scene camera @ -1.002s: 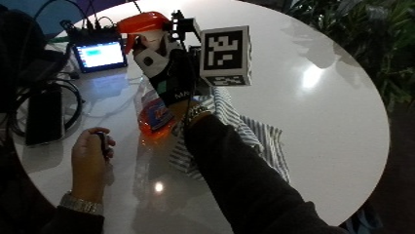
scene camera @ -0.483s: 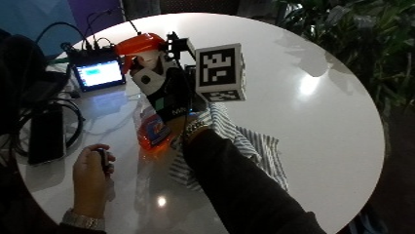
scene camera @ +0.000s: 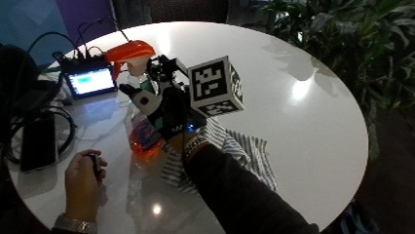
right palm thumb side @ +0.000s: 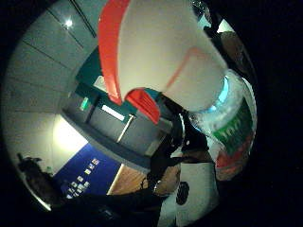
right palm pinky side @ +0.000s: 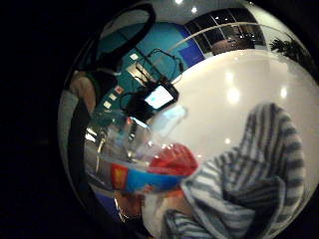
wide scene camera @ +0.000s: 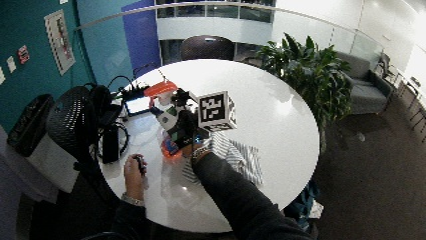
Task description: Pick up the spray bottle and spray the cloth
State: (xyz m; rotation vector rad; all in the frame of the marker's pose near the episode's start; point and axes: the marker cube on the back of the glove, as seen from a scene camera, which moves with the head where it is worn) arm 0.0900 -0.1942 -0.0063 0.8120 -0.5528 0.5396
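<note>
Bottle, clear plastic spray type with orange trigger head (scene camera: pixel 131 52), upright beside striped grey-and-white cloth (scene camera: pixel 243 151) on round white desk (scene camera: pixel 305 97); black-gloved right hand (scene camera: pixel 167 113) wraps its neck. Likely light, rigid, smooth-sided; neck below trigger offers surest hold.

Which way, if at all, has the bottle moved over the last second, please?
No. Against the screen, the bottle keeps its place, held by the hand; the whole view shifted, so the camera moved.
</note>
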